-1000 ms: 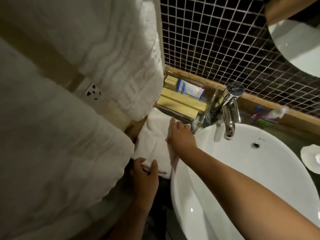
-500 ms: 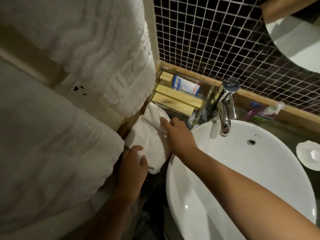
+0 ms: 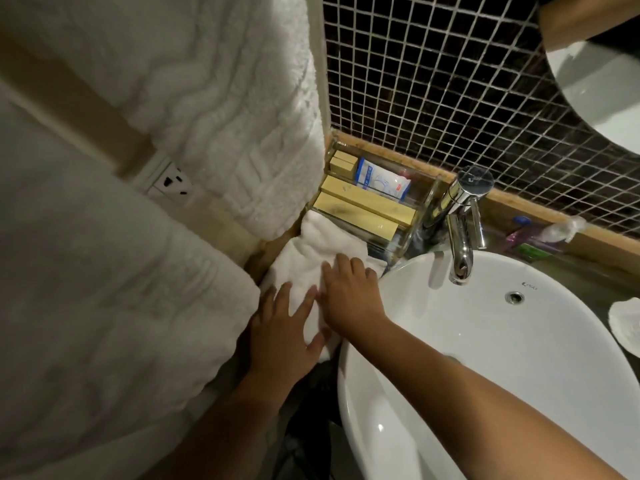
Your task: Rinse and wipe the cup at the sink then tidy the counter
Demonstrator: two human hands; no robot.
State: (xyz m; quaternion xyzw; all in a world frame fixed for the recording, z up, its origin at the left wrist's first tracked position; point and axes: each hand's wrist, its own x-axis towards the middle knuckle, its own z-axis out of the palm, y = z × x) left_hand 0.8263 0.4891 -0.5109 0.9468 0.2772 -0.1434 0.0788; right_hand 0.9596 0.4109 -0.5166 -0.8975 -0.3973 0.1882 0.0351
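Both hands lie flat, fingers spread, gripping nothing, on a small white cloth point(image 3: 311, 261) folded on the counter at the basin's 10 o'clock. The left hand point(image 3: 284, 327) presses the cloth's near end; the right hand point(image 3: 349, 292) presses its middle, at the left hand's 1 o'clock, the two nearly touching. The cloth is thick terry, rumpled at its far end, and its near edge is hidden under the palms. The basin point(image 3: 502, 358) is white and oval, cut off at the lower edge; its rim touches the cloth's right side. No cup can be made out. At the cloth's 12 o'clock stands a clear tray point(image 3: 408, 233) of boxed toiletries. A chrome tap point(image 3: 462, 216) rises at the basin's 12 o'clock. Large towels point(image 3: 194, 98) hang at 9 to 11 o'clock, blurred. A white dish point(image 3: 628, 323) at 3 o'clock is cut off.
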